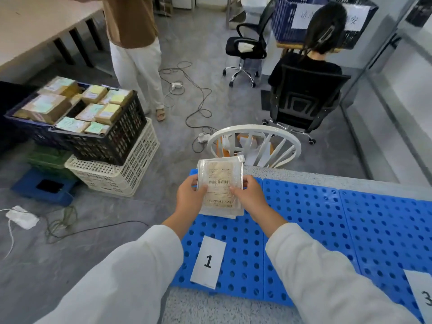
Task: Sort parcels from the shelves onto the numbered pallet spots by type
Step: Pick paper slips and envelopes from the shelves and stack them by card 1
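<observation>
Lower the flat parcel [219,183], pinched by its side edges in left hand [190,195] and right hand [250,195] above the far left corner of the blue pallet [304,206], level and label-up, just beyond the 1 card [208,261], releasing both grips only once down flat.

A flat parcel [219,183] in clear plastic, barcode label facing up, is gripped at its side edges by the left hand [189,195] and right hand [250,195] above the far left corner of the blue perforated pallet [304,206]. A paper sign marked 1 [208,261] lies by the pallet's near left edge, and a sign marked 3 [423,298] lies farther right.
</observation>
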{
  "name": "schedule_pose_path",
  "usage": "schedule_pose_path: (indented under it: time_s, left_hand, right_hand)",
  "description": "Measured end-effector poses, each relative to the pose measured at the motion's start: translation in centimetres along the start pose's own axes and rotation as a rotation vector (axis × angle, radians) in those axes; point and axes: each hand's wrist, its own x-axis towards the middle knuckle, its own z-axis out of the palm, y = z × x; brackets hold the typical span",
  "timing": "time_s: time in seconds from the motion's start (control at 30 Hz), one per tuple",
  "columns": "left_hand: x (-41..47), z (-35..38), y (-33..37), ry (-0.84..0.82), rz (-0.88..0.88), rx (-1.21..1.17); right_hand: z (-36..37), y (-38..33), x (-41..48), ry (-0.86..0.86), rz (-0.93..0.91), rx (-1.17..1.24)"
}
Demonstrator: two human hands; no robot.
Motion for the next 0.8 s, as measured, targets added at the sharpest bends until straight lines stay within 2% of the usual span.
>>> schedule_pose_path:
  time_s: [0.33,0.57,0.8]
  left_hand:
    - [7.7,0.1,-3.2,-0.152,-0.031,0.066]
    - [9.4,1.2,-6.1,-0.233,-0.018,0.117]
    - [9.5,0.0,-7.1,-0.308,-0.044,0.217]
  right_hand:
    - [4.0,1.1,5.5,0.100,0.103,-0.119]
    - [5.1,3.6,7.3,0.136,0.164,-0.246]
    - [5.1,4.2,6.4,0.140,0.133,-0.360]
